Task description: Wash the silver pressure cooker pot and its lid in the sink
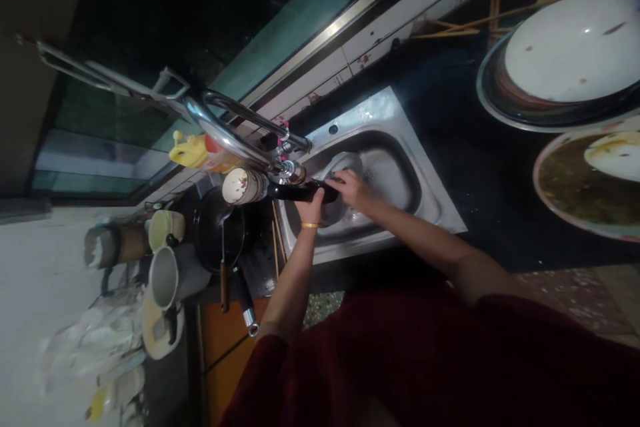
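Note:
My left hand, with a gold bangle at the wrist, is closed around a black handle that reaches over the left edge of the steel sink. The handle belongs to a round metal pan held in the wet basin. My right hand lies on the pan with its fingers curled and pressed down. Whatever it holds is hidden under the fingers. Both forearms come out of dark red sleeves.
A curved chrome tap arches over the sink. Left of it are a stack of bowls, a black frying pan, mugs and a yellow bottle. On the dark counter to the right are a white plate, a dish of leftovers and chopsticks.

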A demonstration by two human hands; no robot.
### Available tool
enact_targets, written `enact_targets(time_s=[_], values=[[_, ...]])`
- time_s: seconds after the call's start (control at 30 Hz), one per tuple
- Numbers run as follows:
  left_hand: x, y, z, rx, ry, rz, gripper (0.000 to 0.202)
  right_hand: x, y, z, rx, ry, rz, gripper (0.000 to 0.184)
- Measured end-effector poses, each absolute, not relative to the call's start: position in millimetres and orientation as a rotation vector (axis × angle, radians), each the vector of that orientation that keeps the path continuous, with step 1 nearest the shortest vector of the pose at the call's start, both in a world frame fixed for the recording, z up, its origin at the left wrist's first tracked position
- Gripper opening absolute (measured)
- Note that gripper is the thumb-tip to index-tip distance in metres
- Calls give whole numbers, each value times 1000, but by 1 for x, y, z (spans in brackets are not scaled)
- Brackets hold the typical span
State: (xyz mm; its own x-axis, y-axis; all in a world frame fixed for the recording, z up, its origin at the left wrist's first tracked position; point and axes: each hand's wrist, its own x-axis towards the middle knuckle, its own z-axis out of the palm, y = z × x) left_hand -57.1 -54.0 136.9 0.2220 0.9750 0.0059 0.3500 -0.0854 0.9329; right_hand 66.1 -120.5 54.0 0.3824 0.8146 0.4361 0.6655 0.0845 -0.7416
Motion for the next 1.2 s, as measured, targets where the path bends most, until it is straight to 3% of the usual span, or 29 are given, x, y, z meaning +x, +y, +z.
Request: enact_targets(time_s=[0.13,0.73,1.2], values=[[-57,-49,135,1621,1299,854,34,68,-117,48,-1792,-1171,149,39],[-67,-38,126,1692,1095,836,45,49,-115,94,-1579,-1177,231,29],[-65,-37,130,1668,1172,846,41,70,-121,77,-1754,-1250,134,27]])
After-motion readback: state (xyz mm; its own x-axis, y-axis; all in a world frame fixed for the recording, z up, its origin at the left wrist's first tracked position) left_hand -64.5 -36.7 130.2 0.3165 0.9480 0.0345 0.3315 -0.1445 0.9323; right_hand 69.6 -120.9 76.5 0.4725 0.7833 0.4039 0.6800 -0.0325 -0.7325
